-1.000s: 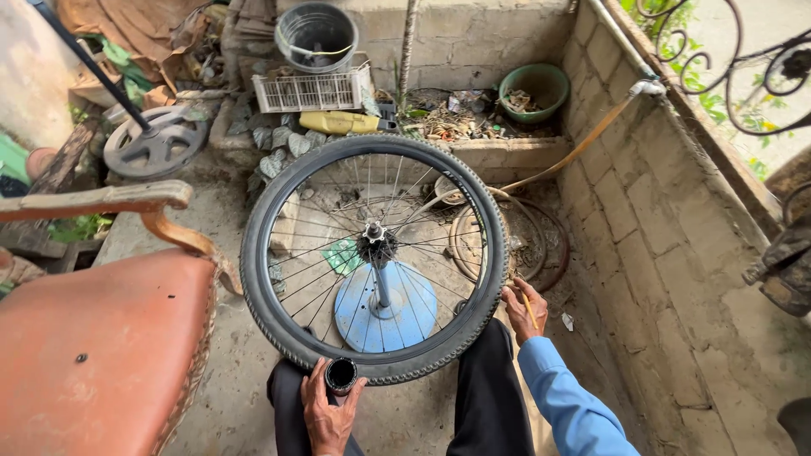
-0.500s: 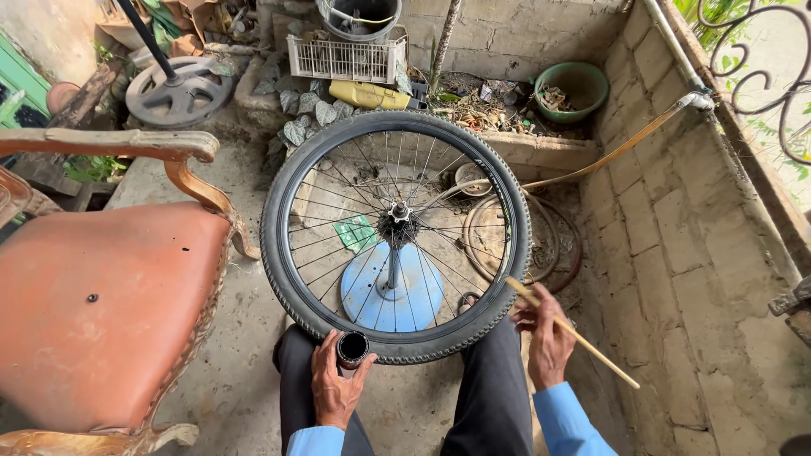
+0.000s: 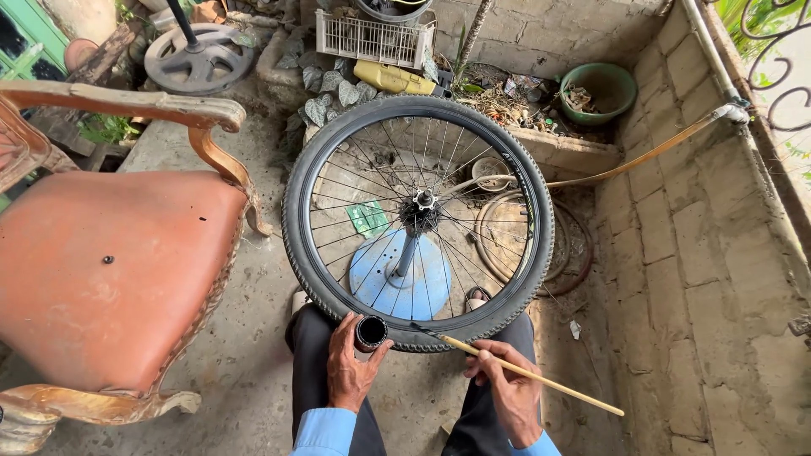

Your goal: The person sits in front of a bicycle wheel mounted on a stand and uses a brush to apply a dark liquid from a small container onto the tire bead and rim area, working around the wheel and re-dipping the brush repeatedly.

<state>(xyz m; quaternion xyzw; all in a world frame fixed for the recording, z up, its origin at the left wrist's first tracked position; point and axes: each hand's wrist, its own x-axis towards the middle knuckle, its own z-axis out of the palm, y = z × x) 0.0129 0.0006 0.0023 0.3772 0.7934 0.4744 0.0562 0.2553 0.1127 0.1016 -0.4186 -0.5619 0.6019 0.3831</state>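
Left hand (image 3: pixel 353 367) grips a small pot (image 3: pixel 370 333); right hand (image 3: pixel 505 390) grips a brush (image 3: pixel 528 375), tip at the tyre (image 3: pixel 342 297); no fresh paint shows yet.

**Black tyre, blue stand, rust-orange seat**

The wheel (image 3: pixel 418 221) has a black knobbly tyre and thin silver spokes, over a pale blue stand (image 3: pixel 400 277). The small jar (image 3: pixel 370 333) is black inside; the stick (image 3: pixel 528 377) is pale tan. The chair (image 3: pixel 110 262) seat is rust-orange, its frame worn gold. Far right, a green bowl (image 3: pixel 598 89); sleeves light blue.
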